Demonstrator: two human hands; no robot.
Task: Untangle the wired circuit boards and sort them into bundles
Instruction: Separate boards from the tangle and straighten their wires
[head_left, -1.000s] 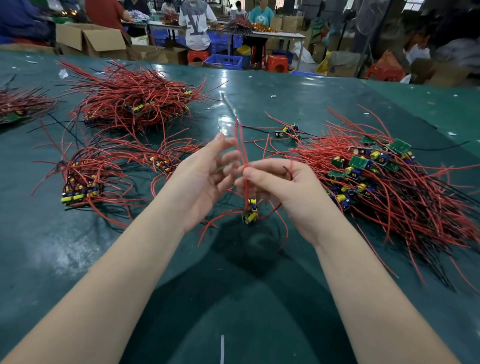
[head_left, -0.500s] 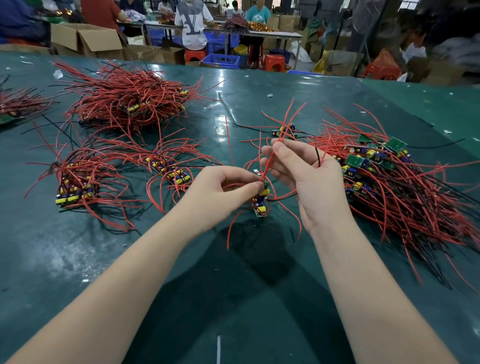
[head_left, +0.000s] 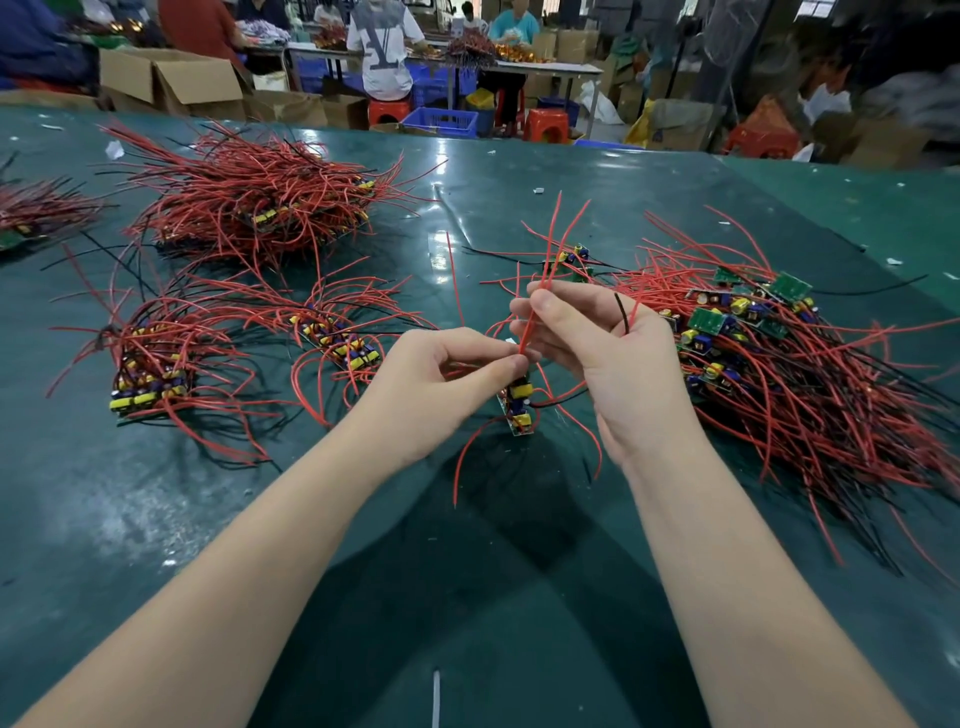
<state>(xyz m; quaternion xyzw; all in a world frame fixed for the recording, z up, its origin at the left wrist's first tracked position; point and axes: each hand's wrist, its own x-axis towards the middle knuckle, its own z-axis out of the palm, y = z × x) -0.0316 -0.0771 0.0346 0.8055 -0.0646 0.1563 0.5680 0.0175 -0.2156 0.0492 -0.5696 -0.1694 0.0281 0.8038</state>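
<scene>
Green table (head_left: 156, 519) holds wire piles (head_left: 254, 208); workers (head_left: 382, 47) behind.

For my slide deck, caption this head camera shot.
Both hands pinch one circuit board's red wires above a green table.

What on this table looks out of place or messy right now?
One lone wired board lies apart on the green table, beyond the hands and left of the big unsorted heap. Small white scraps dot the far tabletop. No damage is visible.
</scene>
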